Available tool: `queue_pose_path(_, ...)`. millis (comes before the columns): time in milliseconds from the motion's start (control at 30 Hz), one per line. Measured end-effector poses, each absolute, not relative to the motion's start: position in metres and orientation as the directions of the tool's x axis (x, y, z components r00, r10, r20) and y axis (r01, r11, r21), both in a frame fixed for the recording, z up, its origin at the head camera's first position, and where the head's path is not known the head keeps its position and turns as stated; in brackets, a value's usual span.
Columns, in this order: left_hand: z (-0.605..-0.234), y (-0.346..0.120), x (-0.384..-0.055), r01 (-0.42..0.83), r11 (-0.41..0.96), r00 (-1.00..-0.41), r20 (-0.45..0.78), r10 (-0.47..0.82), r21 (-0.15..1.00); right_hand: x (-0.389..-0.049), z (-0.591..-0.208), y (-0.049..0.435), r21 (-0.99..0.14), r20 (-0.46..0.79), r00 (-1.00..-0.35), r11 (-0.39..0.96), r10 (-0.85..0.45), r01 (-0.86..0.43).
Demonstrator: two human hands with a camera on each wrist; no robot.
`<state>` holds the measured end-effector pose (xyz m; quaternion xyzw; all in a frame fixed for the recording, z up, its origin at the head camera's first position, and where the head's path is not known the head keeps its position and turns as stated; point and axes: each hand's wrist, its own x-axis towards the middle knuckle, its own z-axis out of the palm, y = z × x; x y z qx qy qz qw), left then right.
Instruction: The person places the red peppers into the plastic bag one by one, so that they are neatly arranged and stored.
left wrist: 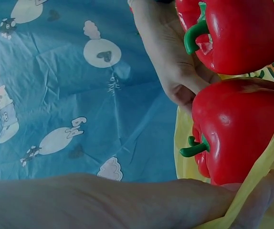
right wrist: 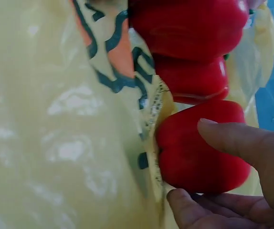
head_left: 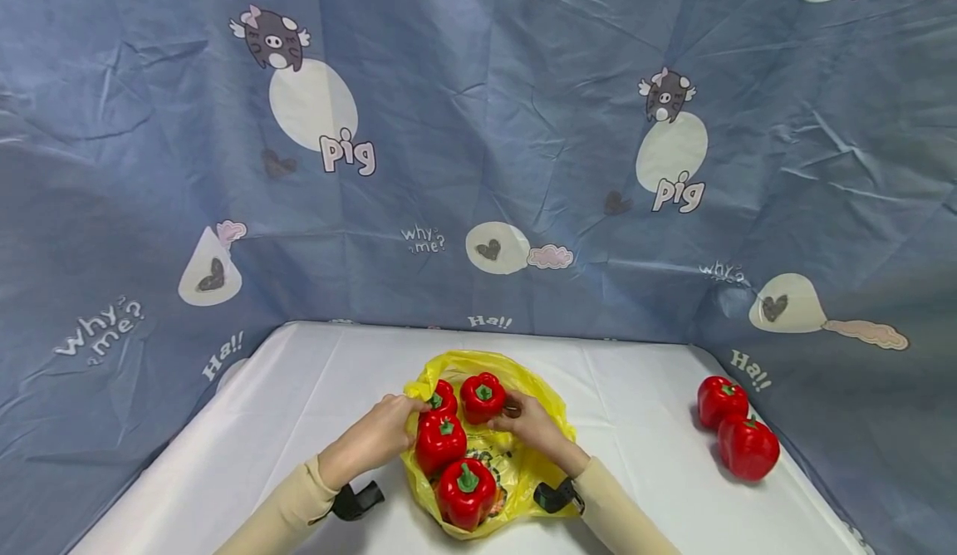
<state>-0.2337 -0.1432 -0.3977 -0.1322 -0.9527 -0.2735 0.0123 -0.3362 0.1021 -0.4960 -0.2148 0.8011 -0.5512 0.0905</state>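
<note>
A yellow plastic bag lies spread wide on the table with several red bell peppers in it. My left hand pinches the bag's left edge; the left wrist view shows thumb and fingers on either side of the yellow film, close to a bell pepper with a green stem. At the right inside the bag, my right hand holds one bell pepper. In the right wrist view its thumb lies over that pepper and its fingers are beneath.
Two more red bell peppers sit touching each other near the right edge of the white-covered table. A blue printed curtain hangs behind the table and along its sides.
</note>
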Motion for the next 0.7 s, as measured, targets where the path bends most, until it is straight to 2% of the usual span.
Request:
queue_pose_path(367, -0.398, -0.143, -0.233, 0.270, 0.810, -0.962, 0.108, 0.251, 0.521, -0.328, -0.482, 0.117, -0.916, 0.037, -0.908, 0.349, -0.418, -0.198)
queue_pose_path(700, -0.400, -0.143, -0.233, 0.283, 0.807, -0.959, 0.125, 0.256, 0.518, -0.325, -0.464, 0.134, -0.910, 0.065, -0.906, 0.347, -0.418, -0.226)
